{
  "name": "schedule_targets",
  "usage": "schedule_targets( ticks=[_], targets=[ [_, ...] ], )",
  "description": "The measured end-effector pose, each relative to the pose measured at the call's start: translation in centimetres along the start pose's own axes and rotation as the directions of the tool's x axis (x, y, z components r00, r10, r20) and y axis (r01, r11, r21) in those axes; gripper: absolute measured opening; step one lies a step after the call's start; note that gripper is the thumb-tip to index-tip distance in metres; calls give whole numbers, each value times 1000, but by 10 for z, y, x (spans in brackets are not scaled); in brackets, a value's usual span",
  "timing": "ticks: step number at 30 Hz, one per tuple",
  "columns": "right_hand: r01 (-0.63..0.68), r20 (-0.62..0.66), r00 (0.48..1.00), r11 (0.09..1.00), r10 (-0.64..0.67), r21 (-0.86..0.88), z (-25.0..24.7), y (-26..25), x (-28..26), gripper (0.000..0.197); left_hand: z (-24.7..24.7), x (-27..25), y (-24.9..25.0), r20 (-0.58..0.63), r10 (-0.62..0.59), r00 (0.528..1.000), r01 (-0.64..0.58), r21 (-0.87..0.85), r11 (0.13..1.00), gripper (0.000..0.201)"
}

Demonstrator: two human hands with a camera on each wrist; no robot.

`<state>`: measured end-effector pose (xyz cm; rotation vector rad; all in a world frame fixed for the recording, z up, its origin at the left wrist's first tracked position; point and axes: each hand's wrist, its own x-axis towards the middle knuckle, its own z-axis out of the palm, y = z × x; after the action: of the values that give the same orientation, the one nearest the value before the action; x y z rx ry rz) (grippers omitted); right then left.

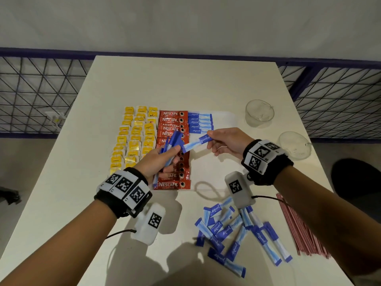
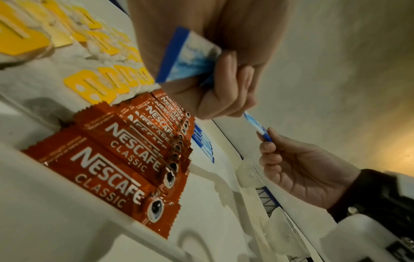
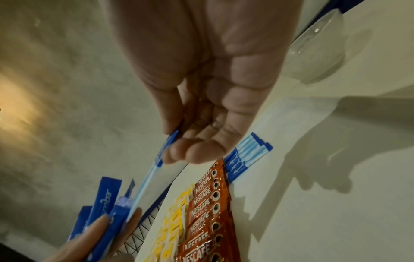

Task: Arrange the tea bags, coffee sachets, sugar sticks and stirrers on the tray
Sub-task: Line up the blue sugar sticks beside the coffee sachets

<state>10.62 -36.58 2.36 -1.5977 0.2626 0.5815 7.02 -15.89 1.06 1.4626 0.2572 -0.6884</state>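
A pale wall (image 1: 185,21) is filling the far side. A dark blue rail with wire mesh panels (image 1: 41,93) is running along it on the left and right. A cream table (image 1: 185,83) is standing over grey floor (image 1: 26,162).

— What's on the tabletop (image 1: 185,79) from where I sit?

— I see the tray (image 1: 224,118) mid-tabletop. On it, the tea bags (image 1: 135,139) fill the left side in three columns, the coffee sachets (image 1: 172,120) run in one column just to their right, and a short row of sugar sticks (image 1: 199,121) lies right of those at the far end.

— And off the tray?

— Near me, right of centre, I have a loose heap of sugar sticks (image 1: 237,234); the stirrers (image 1: 296,226) lie bundled beside it at the right edge. Two glass cups (image 1: 259,115) stand right of the tray, one behind the other.

— Your hands?

— Above the tray: my left hand (image 1: 158,159) over the coffee sachets, my right hand (image 1: 228,141) to its right, one sugar stick (image 1: 195,142) spanning between them.
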Motion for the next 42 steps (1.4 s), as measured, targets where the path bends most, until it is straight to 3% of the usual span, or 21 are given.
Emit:
schedule_targets(
  ticks=[5,9,15,21,24,27,32,36,42],
  targets=[
    [43,-1,999,996,-43,-81,-3,-2,-6,15,2,-3,2,-86,17,996,-15,21,1000,15],
    [86,55,996,961,-74,-263,3,-10,-10,16,11,-3,3,-25,46,999,-41,177,983,30],
    [112,58,993,956,-100,-270,17,-14,-7,18,18,5,6,-43,44,998,-35,188,981,29],
    [21,269,955,876,125,-482,35,3,-5,15,10,14,7,-101,29,994,-25,34,999,23],
    [34,215,974,901,67,-433,40,10,-2,17,11,17,9,-94,35,995,-35,3,999,27],
    [-5,158,986,962,50,-272,36,8,1,17,7,19,8,-135,33,990,-38,-40,998,37],
    [-10,-18,1000,1000,10,-19,12,6,13,15,-4,22,3,-159,-34,987,24,-66,998,31],
    [-105,-169,981,993,95,-54,-20,19,32,20,-13,21,1,-170,-47,984,42,-34,999,27],
    [-280,-264,940,934,218,-224,-33,30,55,24,-24,21,-1,-179,-72,981,66,-39,997,29]
  ],
)
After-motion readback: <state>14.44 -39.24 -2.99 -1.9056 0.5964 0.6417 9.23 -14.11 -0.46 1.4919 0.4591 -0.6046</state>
